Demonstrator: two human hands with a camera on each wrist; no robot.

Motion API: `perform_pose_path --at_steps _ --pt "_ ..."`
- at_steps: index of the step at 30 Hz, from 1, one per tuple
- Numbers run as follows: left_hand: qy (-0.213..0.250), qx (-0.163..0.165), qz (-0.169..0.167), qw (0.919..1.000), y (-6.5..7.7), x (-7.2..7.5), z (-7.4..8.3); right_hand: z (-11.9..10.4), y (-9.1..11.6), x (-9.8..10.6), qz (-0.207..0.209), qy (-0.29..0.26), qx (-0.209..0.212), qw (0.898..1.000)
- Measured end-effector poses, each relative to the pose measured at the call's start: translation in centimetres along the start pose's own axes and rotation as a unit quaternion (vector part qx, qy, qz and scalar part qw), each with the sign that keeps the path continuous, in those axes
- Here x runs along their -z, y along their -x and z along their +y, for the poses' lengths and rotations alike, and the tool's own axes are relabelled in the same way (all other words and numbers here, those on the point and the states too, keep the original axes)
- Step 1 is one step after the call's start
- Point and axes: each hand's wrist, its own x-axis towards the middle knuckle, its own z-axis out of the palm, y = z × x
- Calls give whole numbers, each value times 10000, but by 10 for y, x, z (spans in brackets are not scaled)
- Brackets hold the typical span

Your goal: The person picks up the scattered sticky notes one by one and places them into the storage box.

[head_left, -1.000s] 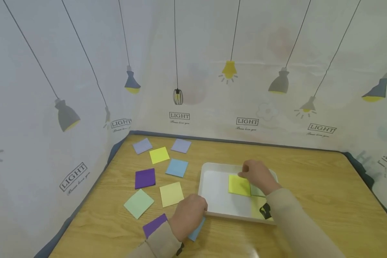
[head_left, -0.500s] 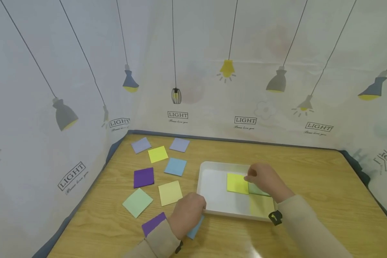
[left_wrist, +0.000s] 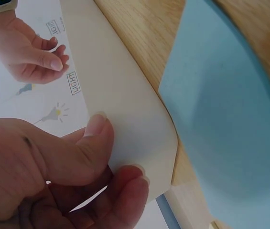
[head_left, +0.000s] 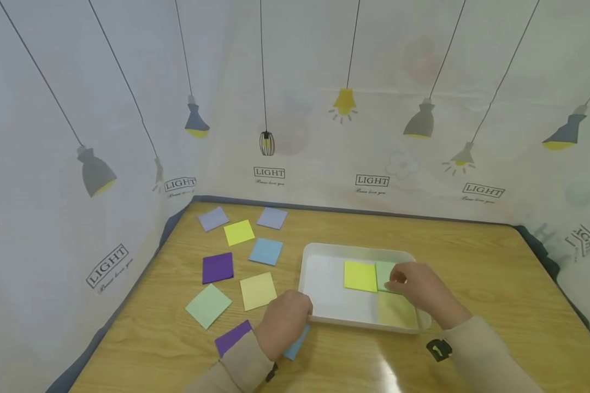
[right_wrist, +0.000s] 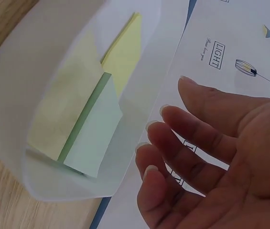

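Observation:
A white tray (head_left: 326, 286) lies on the table. Its near-left rim is pinched between the thumb and fingers of my left hand (head_left: 284, 322), seen close up in the left wrist view. Inside sit a bright yellow sticky-note pad (head_left: 360, 276), a light green pad (head_left: 383, 271) beside it and a pale yellow pad (head_left: 396, 310) below the green one. Over the green pad hovers my right hand (head_left: 425, 289), fingers loosely bent and holding nothing in the right wrist view. A blue pad (left_wrist: 221, 109) lies just outside the tray by my left hand, partly hidden under it in the head view.
Left of the tray, more pads lie scattered: lilac (head_left: 213, 219), yellow (head_left: 239, 232), blue (head_left: 266, 251), purple (head_left: 218, 268), cream (head_left: 258, 291) and green (head_left: 208, 306). Another purple pad (head_left: 233, 338) is partly covered by my left sleeve. A lamp-printed curtain (head_left: 314, 136) borders the table.
My right hand has drawn back right and toward me, from the bright yellow pad's far edge to over the green pad, uncovering more of it. My left hand stays on the tray rim.

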Motion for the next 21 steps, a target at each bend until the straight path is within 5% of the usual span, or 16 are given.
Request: perform_pose_path --at_steps 21 --pt "39 28 -18 10000 -1 -1 -1 35 53 -13 -591 176 572 9965"
